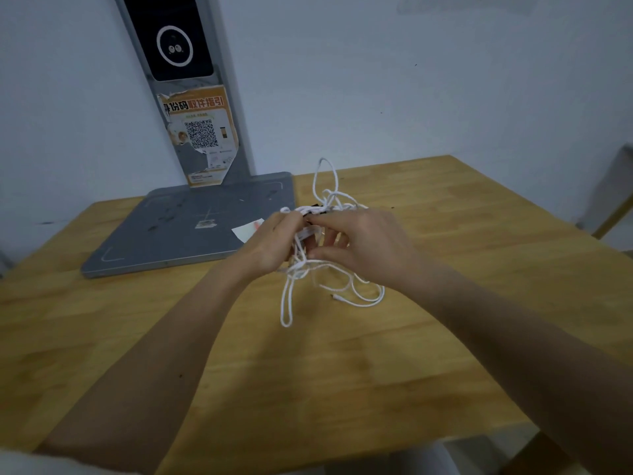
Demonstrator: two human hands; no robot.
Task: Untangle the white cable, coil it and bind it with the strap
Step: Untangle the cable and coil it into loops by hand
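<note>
Head view: white cable [329,200] between both hands' fingers [329,238]

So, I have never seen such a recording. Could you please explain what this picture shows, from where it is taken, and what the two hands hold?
There is no machine here. A person wears one wide-angle camera on the head, so you look forward and down along the two bare arms.

The left hand and the right hand meet above a light wooden table. Together they hold a tangled white cable; loose loops hang down to the table, and one small plug end lies there. Something black, perhaps the strap, shows at the fingertips, but it is too blurred to tell.

Behind, a grey flat stand base lies on the table, with an upright grey post bearing an orange sticker with a QR code.
</note>
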